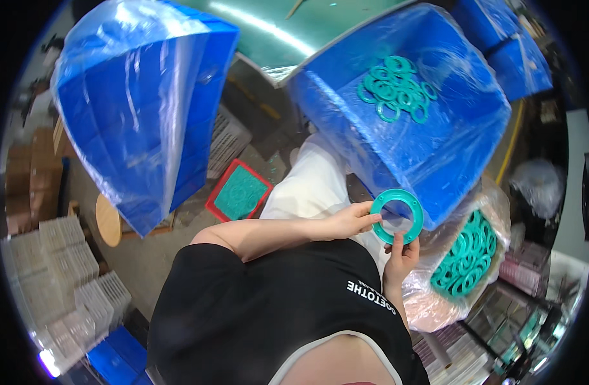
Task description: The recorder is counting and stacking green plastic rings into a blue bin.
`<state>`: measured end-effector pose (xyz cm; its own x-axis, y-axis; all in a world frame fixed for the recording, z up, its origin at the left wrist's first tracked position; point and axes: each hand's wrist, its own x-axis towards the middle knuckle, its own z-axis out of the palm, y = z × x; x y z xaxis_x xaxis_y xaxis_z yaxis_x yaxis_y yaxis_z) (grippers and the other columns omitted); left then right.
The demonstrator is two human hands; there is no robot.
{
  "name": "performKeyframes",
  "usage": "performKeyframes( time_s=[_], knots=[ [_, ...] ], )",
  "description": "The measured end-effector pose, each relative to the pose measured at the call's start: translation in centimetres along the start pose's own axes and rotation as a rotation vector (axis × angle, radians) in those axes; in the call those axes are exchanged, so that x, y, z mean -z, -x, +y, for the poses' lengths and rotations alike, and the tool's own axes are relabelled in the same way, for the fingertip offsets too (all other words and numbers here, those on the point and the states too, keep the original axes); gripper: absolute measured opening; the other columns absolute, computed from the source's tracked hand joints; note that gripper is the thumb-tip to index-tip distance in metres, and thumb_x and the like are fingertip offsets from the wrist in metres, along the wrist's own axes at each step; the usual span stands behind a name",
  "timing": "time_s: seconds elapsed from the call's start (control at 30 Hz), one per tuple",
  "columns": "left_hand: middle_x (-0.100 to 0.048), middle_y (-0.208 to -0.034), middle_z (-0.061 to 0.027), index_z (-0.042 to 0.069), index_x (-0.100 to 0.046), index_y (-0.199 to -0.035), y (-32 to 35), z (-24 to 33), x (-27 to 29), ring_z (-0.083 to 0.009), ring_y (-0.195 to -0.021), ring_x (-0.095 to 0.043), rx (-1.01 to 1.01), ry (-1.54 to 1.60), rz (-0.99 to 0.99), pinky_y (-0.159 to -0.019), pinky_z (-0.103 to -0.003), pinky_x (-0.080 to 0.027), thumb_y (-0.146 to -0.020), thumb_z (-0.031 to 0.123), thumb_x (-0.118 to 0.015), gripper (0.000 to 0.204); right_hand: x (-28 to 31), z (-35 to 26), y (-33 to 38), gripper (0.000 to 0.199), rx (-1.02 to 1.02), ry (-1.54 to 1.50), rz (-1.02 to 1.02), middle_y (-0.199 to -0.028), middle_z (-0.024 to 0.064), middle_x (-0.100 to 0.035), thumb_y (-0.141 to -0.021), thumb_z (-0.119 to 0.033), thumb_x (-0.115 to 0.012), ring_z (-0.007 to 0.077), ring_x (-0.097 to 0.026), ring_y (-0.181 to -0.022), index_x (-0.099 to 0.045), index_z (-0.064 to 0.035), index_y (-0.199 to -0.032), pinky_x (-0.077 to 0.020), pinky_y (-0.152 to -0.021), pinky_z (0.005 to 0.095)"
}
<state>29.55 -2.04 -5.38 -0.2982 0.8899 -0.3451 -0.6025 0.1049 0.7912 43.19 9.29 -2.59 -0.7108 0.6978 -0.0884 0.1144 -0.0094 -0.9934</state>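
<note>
A flat green plastic ring (415,206) with small holes round its rim is held up in front of me, between both hands. My left hand (353,221) pinches its left edge. My right hand (402,255) grips the lower edge, thumb on the upper face. Just beyond the ring stands a large blue bin (346,109) lined with clear plastic, with a heap of similar green rings (397,88) on its floor. To the right of my right hand, a plastic-lined container (429,307) is filled with many more green rings (464,256).
Another blue bin (147,109) under clear film stands at the left. A red tray (233,217) of green pieces lies on the floor beside my leg. A green tabletop (275,38) spans the far side. White crates (63,256) are stacked at left, below cardboard boxes (41,167).
</note>
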Motion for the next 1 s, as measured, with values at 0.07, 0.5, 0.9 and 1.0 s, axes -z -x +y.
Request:
performKeyframes(
  time_s=[0.07, 0.5, 0.9, 1.0],
  knots=[
    [-0.038, -0.069, 0.0048, 0.007, -0.052, -0.108, 1.5, 0.7, 0.5, -0.0043, -0.057, -0.033, -0.033, -0.087, 0.009, -0.049, -0.022, -0.028, -0.099, 0.022, -0.042, 0.020, -0.7, -0.2, -0.4, 0.011, -0.005, -0.005, -0.015, -0.078, 0.0003, -0.056, -0.092, -0.014, -0.058, 0.0055, -0.049, -0.059, -0.056, -0.0036, -0.094, -0.0396, -0.053, 0.0191],
    [-0.060, -0.072, -0.0047, 0.002, -0.062, -0.092, 12.6, -5.2, 23.5, -0.0138, -0.067, -0.056, 0.010, -0.423, 0.969, -0.061, -0.026, -0.046, -0.083, 0.011, -0.043, 0.023, 8.8, -0.6, -7.3, 0.021, -0.029, -0.047, 0.523, -0.064, -0.0015, -0.052, -0.091, -0.025, -0.063, 0.0045, -0.045, -0.056, -0.051, -0.0090, -0.083, -0.0329, -0.049, 0.0201],
    [-0.041, -0.140, -0.0198, 0.012, -0.058, -0.123, 15.5, -7.0, 30.9, -0.0319, -0.132, -0.036, 0.466, -1.031, 1.180, -0.108, -0.044, -0.030, -0.081, 0.037, -0.062, 0.049, 30.0, 11.5, -4.6, 0.034, -0.584, -0.301, 0.730, -0.071, -0.0026, -0.051, -0.087, -0.039, -0.065, 0.0062, -0.043, -0.052, -0.055, -0.0096, -0.099, -0.0348, -0.040, 0.0206],
    [-0.065, -0.110, -0.0149, 0.007, -0.064, -0.111, 14.1, -3.3, 29.9, -0.0262, -0.108, -0.059, 0.027, -0.752, 1.055, -0.092, -0.038, -0.045, -0.087, 0.024, -0.058, 0.030, 26.7, 4.4, -8.3, 0.026, -0.224, -0.140, 0.523, -0.066, -0.0036, -0.042, -0.090, -0.034, -0.061, 0.0053, -0.037, -0.051, -0.054, -0.0093, -0.092, -0.0291, -0.045, 0.0197]
  ],
)
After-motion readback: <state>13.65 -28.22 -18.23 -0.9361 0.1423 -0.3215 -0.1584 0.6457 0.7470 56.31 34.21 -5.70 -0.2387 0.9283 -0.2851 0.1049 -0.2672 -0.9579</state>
